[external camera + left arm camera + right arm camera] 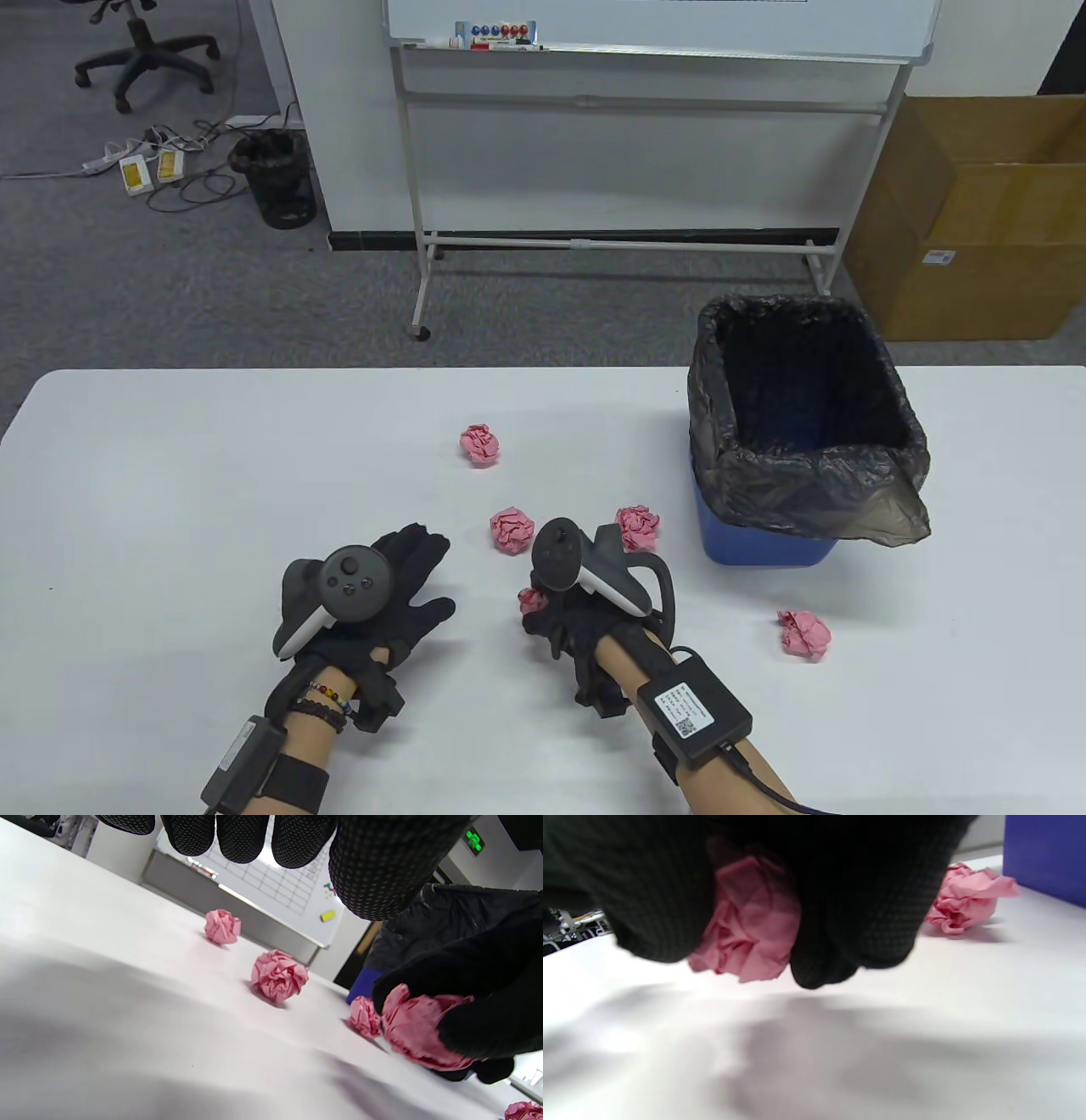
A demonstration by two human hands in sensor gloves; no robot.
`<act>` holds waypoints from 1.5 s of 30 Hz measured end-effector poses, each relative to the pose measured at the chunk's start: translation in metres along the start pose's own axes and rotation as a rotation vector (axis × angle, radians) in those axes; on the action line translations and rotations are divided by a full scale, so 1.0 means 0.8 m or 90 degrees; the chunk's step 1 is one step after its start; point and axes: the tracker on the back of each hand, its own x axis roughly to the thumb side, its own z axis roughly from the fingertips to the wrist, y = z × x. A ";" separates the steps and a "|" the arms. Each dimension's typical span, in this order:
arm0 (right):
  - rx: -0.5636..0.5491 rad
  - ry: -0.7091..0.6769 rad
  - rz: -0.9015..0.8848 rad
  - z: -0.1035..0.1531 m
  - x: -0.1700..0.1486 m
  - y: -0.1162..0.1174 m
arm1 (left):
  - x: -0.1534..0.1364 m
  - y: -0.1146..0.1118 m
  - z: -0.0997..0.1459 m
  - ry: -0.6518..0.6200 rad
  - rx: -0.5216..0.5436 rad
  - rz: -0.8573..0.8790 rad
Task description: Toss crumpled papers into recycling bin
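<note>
Right hand (585, 624) grips a pink paper ball (746, 929); left hand (373, 594) rests with fingers spread; best to lift clear, then release above the bin (806, 475).

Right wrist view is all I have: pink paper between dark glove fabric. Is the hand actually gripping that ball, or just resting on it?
Observer: Gripping. In the left wrist view the right hand wraps its fingers around the crumpled paper ball, low over the table.
Operator: Where's the bin from there?
Observer: The blue recycling bin, lined with a black bag, stands on the table to the hand's right and farther back.
Operator: What's the left hand doing?
Observer: The left hand holds nothing, fingers spread.
Operator: How many balls are loose?
Observer: Four in the table view.
</note>
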 end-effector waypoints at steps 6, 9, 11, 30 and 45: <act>0.052 0.043 -0.082 0.001 -0.018 -0.039 | 0.001 -0.002 0.000 -0.004 -0.003 -0.004; 0.067 0.056 -0.129 0.000 -0.026 -0.061 | 0.002 -0.002 0.000 -0.005 -0.004 -0.005; 0.064 0.070 -0.174 0.000 -0.033 -0.081 | 0.002 -0.003 0.000 -0.006 -0.005 -0.005; -0.560 0.310 -0.103 0.059 -0.105 -0.276 | 0.004 -0.006 -0.001 -0.007 -0.012 -0.004; -0.444 0.160 0.032 0.034 -0.039 -0.228 | 0.003 -0.005 -0.001 -0.005 -0.013 0.001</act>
